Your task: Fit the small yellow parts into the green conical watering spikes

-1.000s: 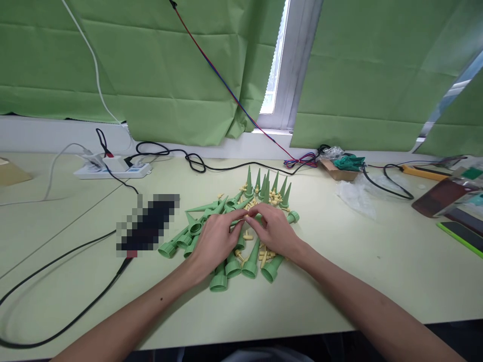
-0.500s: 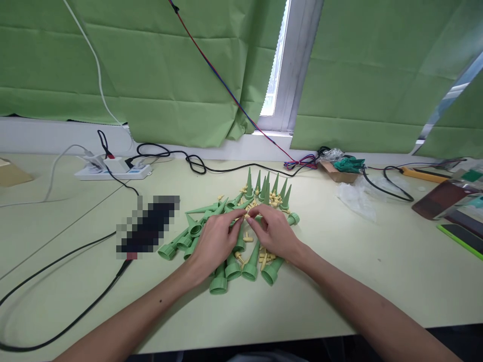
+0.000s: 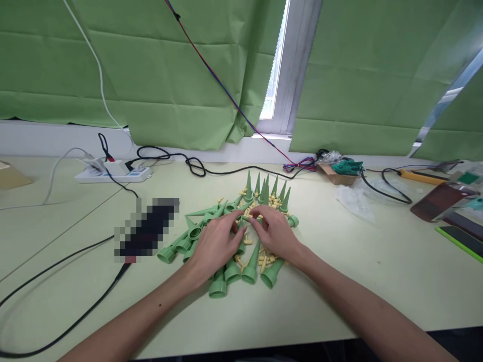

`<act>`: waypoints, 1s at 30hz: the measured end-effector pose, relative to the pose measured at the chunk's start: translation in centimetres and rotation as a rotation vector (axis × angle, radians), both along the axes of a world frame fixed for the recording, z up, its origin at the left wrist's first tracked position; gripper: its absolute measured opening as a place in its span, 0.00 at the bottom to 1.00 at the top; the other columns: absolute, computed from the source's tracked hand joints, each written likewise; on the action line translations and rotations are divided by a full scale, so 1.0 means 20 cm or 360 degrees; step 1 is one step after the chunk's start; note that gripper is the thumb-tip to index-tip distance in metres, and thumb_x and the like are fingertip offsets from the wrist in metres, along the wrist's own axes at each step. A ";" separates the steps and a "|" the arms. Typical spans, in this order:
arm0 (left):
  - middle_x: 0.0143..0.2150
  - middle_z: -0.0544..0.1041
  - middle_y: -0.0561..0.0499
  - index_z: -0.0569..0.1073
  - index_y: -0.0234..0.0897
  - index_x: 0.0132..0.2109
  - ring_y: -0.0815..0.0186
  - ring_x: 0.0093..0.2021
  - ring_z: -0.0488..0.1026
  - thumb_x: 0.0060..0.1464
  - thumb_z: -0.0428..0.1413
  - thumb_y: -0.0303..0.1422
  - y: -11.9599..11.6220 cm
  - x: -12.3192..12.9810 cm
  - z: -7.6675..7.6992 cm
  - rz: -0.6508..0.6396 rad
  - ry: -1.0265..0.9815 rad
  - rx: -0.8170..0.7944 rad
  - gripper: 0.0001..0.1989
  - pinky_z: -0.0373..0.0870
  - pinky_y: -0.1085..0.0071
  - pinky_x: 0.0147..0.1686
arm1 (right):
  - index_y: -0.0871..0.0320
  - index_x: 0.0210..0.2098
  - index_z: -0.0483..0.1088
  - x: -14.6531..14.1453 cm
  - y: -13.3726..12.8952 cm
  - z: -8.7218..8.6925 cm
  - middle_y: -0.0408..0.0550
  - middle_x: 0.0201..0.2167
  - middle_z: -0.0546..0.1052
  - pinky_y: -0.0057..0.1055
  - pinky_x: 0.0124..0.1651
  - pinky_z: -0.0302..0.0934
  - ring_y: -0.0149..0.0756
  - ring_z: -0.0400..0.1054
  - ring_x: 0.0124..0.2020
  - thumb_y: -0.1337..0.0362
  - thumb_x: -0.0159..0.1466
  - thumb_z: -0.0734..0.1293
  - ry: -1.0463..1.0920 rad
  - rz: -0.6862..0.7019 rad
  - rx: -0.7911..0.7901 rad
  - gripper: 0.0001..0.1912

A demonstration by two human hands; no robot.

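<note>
Green cones (image 3: pixel 218 287) with round hollow bases lie in a pile at the middle of the table, and several more stand upright behind it. Small yellow fittings (image 3: pixel 247 240) are scattered among them. My left hand (image 3: pixel 219 241) is over the left of the pile, thumb and fingers apart, with nothing visible between them. My right hand (image 3: pixel 275 230) is just to its right, its thumb and forefinger pinched at a small yellow piece (image 3: pixel 247 216). The fingertips of both hands nearly meet above the cones.
A dark, pixelated device (image 3: pixel 149 229) with a black cable lies to the left. Behind it is a white power strip (image 3: pixel 113 174). At the right are a cardboard box (image 3: pixel 337 176), clear plastic bags (image 3: pixel 354 201) and a green-edged phone (image 3: pixel 460 242).
My left thumb has moved down and away from the forefinger, leaving the yellow piece at my right fingertips. The right hand has hardly moved.
</note>
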State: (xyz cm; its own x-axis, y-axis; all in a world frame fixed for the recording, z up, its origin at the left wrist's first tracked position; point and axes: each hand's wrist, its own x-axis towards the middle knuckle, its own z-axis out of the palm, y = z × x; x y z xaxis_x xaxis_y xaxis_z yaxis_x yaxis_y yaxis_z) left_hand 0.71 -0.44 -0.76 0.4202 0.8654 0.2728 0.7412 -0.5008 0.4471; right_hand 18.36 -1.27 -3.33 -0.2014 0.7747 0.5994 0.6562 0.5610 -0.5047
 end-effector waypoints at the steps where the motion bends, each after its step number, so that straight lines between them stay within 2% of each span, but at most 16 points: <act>1: 0.31 0.78 0.54 0.69 0.41 0.57 0.62 0.28 0.75 0.60 0.52 0.35 0.00 0.00 0.00 0.0002 0.0032 -0.0018 0.19 0.61 0.71 0.26 | 0.58 0.41 0.68 0.00 0.00 0.00 0.48 0.36 0.75 0.30 0.35 0.59 0.33 0.66 0.29 0.67 0.67 0.61 0.0005 -0.0009 -0.0002 0.05; 6: 0.27 0.77 0.55 0.67 0.42 0.59 0.62 0.26 0.73 0.60 0.50 0.37 -0.01 0.00 -0.01 -0.0044 0.0115 -0.0121 0.20 0.58 0.72 0.25 | 0.58 0.40 0.68 0.01 0.01 -0.01 0.47 0.35 0.75 0.30 0.35 0.58 0.33 0.65 0.28 0.67 0.67 0.61 0.0017 -0.0033 0.0004 0.04; 12: 0.26 0.78 0.55 0.66 0.42 0.60 0.61 0.28 0.74 0.59 0.50 0.35 0.01 -0.01 -0.02 -0.0045 0.0067 -0.0202 0.22 0.59 0.72 0.26 | 0.58 0.40 0.68 0.00 0.01 -0.01 0.47 0.35 0.75 0.30 0.34 0.58 0.32 0.65 0.28 0.68 0.67 0.61 0.0010 -0.0038 -0.0004 0.04; 20: 0.26 0.77 0.56 0.69 0.44 0.53 0.61 0.28 0.74 0.57 0.52 0.34 0.02 -0.01 -0.02 0.0000 -0.0047 -0.0284 0.16 0.59 0.72 0.24 | 0.58 0.39 0.68 0.00 0.01 -0.01 0.47 0.34 0.75 0.30 0.35 0.59 0.33 0.65 0.28 0.67 0.67 0.61 0.0009 -0.0037 0.0020 0.05; 30: 0.28 0.72 0.59 0.64 0.45 0.48 0.68 0.23 0.68 0.58 0.51 0.37 0.02 0.00 -0.01 0.0080 -0.0235 -0.0236 0.11 0.58 0.74 0.23 | 0.58 0.40 0.68 -0.01 0.00 0.01 0.46 0.35 0.75 0.29 0.32 0.58 0.29 0.61 0.23 0.67 0.67 0.61 0.0127 -0.0056 0.0057 0.05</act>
